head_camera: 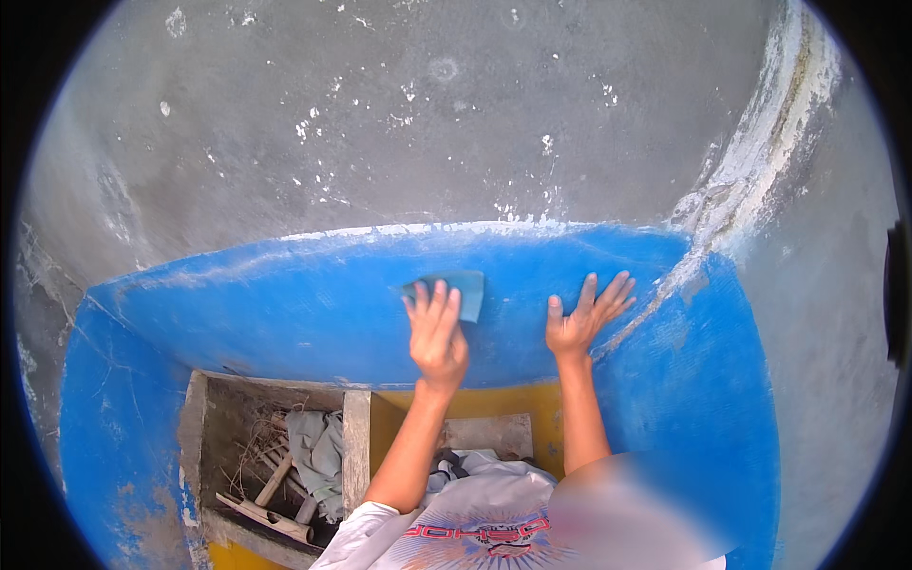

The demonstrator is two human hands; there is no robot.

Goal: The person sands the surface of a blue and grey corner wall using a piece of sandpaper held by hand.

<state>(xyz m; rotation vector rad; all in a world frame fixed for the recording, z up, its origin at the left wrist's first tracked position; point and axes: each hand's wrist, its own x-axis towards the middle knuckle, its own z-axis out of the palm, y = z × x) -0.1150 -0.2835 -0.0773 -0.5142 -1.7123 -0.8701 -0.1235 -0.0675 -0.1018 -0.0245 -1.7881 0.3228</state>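
My left hand [438, 342] presses a thin blue-green sheet [469, 293], which looks like sandpaper, against the blue-painted band of the wall [299, 313]. The fingertips lie over the sheet's left part, and its right corner sticks out flat. Blur hides the exact grip. To the right, my right hand [586, 317] rests on the same blue paint with its fingers spread and nothing in it. It is close to the wall's inner corner, where the paint is worn along a pale seam [662, 288].
Above the band is bare grey plaster [442, 142] with white flecks. Below stands a concrete-walled bin [356, 449] holding split bamboo [267, 516], dry twigs and a grey cloth [317, 449]. Right of its divider, a yellow-painted recess [545, 402] holds a board [491, 436].
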